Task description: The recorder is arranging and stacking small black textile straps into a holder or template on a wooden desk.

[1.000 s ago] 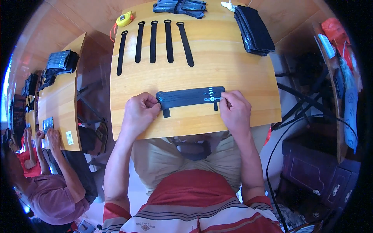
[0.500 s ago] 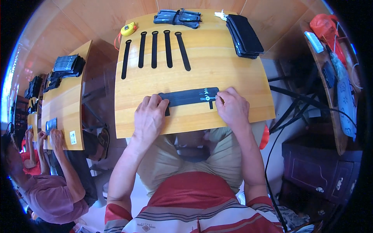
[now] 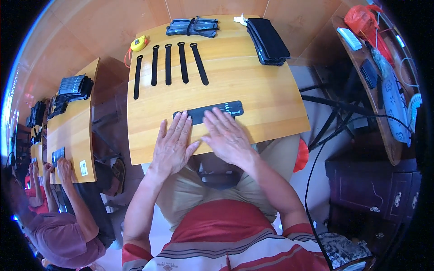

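A narrow dark fabric strip (image 3: 197, 114) with pale printing at its right end lies flat near the front edge of the wooden table. My left hand (image 3: 174, 142) rests with fingers stretched out over the strip's left end. Across its middle and right part lies my right hand (image 3: 228, 137), palm down and fingers extended. Parts of the strip are hidden under both hands. Beyond it, several black straps (image 3: 168, 64) with looped ends are laid in a row.
A yellow tape measure (image 3: 139, 43) sits at the far left corner. Bundled dark strips (image 3: 192, 27) lie at the back, and a stack of black fabric pieces (image 3: 267, 41) at the far right. At left, a co-worker's hands (image 3: 64, 169) work at another table (image 3: 74, 135).
Both hands have let go of the strip's ends and flattened out. The right hand has slid left onto the strip. The whole view has shifted slightly.
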A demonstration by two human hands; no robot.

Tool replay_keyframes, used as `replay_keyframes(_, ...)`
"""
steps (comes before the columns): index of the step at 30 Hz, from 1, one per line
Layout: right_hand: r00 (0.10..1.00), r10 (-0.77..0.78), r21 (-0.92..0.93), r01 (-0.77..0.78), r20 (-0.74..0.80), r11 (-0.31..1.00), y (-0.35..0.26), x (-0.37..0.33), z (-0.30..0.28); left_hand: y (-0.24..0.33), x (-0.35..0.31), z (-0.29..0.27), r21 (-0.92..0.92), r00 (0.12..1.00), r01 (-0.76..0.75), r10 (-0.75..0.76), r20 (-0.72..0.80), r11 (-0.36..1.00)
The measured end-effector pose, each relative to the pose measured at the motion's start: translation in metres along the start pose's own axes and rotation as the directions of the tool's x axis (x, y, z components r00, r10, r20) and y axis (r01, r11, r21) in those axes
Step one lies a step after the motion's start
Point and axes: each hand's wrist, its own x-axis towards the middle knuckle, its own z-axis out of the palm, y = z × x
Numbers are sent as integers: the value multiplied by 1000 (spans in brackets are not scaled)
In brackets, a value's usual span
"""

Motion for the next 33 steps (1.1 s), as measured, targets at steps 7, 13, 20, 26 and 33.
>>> replay_keyframes(7, 985, 175, -67, -175, -13, 982, 32, -26, -22, -31, -12, -12, -125, 996, -1, 12, 87, 992)
replay_keyframes(13, 990, 132, -101, -137, -51, 985, 38, -24, -29, -33, -17, -6, -62, 998, 20, -16, 63, 998)
replay_keyframes(20, 963, 260, 114, -251, -74, 961, 45, 41, -45, -31, -20, -7, -68, 999, 32, -30, 24, 997)
replay_keyframes(26, 951, 268, 18, -268, -156, 963, 48, 118, -11, -29, -19, -2, -45, 1000, 4, -5, -15, 999)
replay_keyframes(33, 956, 293, -190, -290, -10, 938, 63, 122, -17, -30, -21, -4, -59, 1000, 0, -1, -16, 998)
